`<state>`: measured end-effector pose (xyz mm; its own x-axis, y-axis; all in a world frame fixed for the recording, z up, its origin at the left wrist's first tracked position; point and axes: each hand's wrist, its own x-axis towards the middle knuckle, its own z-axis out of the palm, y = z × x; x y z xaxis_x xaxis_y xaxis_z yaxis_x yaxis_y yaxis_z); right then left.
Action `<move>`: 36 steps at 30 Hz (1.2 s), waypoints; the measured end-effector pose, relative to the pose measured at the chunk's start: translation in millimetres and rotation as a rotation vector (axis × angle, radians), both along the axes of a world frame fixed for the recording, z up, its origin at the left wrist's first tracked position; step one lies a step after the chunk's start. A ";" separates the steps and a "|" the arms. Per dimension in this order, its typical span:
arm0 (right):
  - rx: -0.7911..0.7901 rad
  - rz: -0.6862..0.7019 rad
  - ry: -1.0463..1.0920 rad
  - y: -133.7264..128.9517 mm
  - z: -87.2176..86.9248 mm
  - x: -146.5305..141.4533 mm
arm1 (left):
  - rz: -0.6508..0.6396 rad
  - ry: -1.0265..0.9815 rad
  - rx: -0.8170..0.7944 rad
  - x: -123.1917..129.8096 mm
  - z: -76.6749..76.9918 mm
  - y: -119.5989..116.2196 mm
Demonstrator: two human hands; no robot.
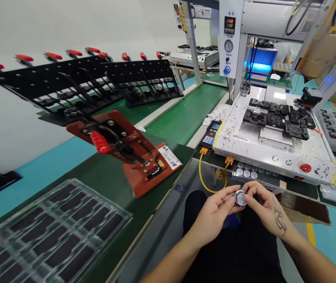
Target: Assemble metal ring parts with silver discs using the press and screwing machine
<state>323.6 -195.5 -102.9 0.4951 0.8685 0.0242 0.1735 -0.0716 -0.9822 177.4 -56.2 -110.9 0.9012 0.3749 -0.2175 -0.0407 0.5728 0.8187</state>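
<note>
Above my lap, a small round metallic disc, like a watch case (240,197), is held between both hands; fine print shows on its pale upturned face. My left hand (219,205) grips its left edge with thumb and fingers. My right hand (261,202) pinches the opposite edge, thumb resting on the face. Just beyond the hands, a clear sheet of round white labelled discs (246,173) lies along the bench edge, below the white dispensing machine (274,155). Several black fixtures (276,118) sit on the machine's bed.
Left of me, a red-brown clamp fixture (144,173) with a red handle stands on the green bench, near a clear plastic tray (56,232). Black racks of toggle clamps (97,78) rise behind it. Yellow cables (202,173) hang by the handheld controller (211,134). An open cardboard box (303,210) sits below.
</note>
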 end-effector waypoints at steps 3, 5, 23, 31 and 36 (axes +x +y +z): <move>0.002 -0.008 0.011 0.3 -0.8 -1.0 | -0.002 -0.010 0.021 -1.2 1.0 -1.7; -0.005 -0.009 0.016 -0.2 -1.8 -1.1 | -0.003 -0.011 0.033 -1.5 1.7 -2.4; -0.003 -0.062 -0.106 -1.8 -1.6 -6.2 | -0.010 0.030 0.165 -3.4 2.7 -10.6; 0.007 -0.147 -0.390 -3.3 -14.0 -5.0 | 0.000 0.094 0.431 -4.5 -8.5 -13.9; 0.008 0.075 -0.443 1.4 -14.2 2.9 | -0.143 0.109 0.596 -7.0 10.1 7.1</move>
